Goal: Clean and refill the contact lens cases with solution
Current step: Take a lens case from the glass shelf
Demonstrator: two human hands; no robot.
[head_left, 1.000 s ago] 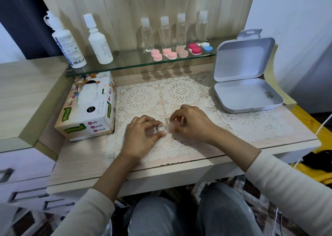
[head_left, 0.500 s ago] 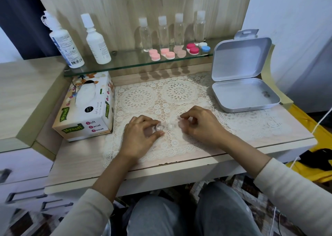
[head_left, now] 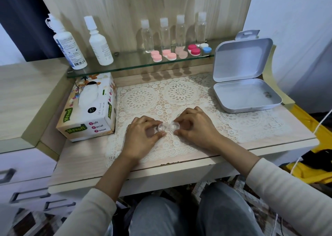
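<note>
A clear contact lens case (head_left: 168,127) lies on the lace mat (head_left: 179,92) between my two hands. My left hand (head_left: 142,137) pinches its left cup between thumb and fingers. My right hand (head_left: 195,126) pinches its right cup the same way. Whether caps sit on the cups cannot be told. On the glass shelf (head_left: 125,65) stand two white solution bottles (head_left: 100,43) at the left, several small clear bottles (head_left: 165,34) in the middle, and several pink, red and blue lens cases (head_left: 172,55).
A tissue box (head_left: 89,108) stands at the left of the mat. An open grey hinged box (head_left: 246,92) sits at the right, with a small item inside. Drawers are at the lower left. My knees are under the desk edge.
My right hand drew away to the right from the case half a second ago and has now come back onto its right cup. My left hand stayed on the left cup.
</note>
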